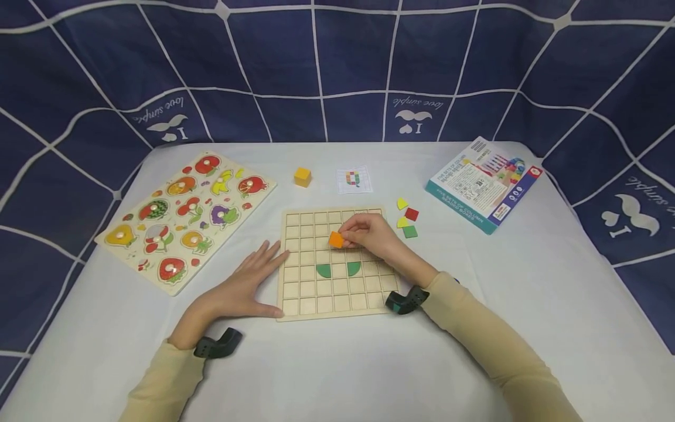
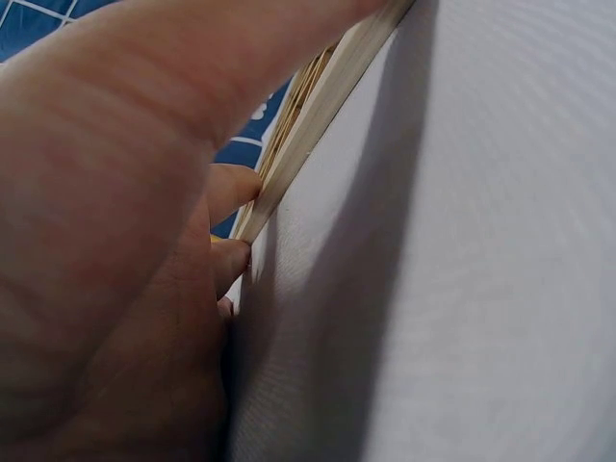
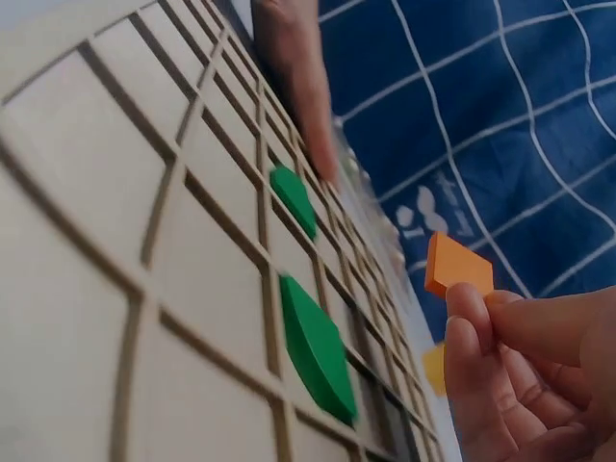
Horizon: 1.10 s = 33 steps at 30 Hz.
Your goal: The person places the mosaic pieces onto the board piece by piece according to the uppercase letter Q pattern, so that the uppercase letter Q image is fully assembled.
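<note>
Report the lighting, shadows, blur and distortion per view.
Head: soft, fairly even light, faint shadows; left wrist: a broad dark shadow crosses the white cloth, and the left hand looms large and soft; right wrist: the lines of the grid board bow, and its nearest cells look blurred.

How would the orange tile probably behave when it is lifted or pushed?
The orange tile is probably stiff: pinched by the right hand, it shows no bend. Thin and small, it seems light. Its flat faces suggest sliding, not rolling.
</note>
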### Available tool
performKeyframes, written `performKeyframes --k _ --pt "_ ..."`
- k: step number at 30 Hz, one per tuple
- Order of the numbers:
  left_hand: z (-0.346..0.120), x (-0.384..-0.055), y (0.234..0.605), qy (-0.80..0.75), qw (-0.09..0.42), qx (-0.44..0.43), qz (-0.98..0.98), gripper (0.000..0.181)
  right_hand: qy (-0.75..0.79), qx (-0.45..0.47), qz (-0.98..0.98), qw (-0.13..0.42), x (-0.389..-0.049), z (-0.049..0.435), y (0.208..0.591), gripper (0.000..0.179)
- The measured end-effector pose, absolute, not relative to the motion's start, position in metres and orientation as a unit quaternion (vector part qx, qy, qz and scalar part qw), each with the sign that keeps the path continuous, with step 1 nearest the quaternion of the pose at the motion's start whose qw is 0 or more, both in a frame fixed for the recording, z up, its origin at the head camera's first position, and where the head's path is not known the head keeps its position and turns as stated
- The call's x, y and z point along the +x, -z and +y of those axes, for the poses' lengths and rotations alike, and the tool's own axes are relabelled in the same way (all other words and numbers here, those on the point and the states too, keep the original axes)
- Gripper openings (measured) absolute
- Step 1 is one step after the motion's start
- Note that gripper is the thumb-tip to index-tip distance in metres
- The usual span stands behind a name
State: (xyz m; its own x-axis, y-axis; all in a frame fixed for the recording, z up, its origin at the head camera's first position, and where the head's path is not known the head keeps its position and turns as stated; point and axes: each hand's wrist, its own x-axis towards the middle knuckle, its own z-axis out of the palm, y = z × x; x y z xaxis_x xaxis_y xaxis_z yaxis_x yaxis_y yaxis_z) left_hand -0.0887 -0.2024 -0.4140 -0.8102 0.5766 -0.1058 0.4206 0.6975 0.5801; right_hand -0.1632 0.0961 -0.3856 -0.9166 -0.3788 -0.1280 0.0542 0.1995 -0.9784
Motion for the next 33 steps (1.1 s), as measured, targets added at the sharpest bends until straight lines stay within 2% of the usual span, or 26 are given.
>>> performKeyframes --k 6,16,28,33 --pt "-0.202 -0.089 0.413 -0.271 0.143 0.272 0.912 0.115 0.609 -0.135 0.760 0.182 -0.161 0.074 0.390 0.005" --pt "-0.202 -0.089 0.412 -0.274 0.145 0.272 0.911 0.115 0.485 -0.253 0.824 0.148 -0.161 0.070 0.400 0.009" --pt "-0.202 -0.089 0.413 -0.272 0.143 0.272 0.912 0.115 0.421 -0.277 0.857 0.106 -0.160 0.068 0.400 0.006" --pt "-0.202 -0.089 0.414 -0.270 0.141 0.271 0.913 0.114 0.428 -0.284 0.852 0.104 -0.158 0.075 0.396 0.009"
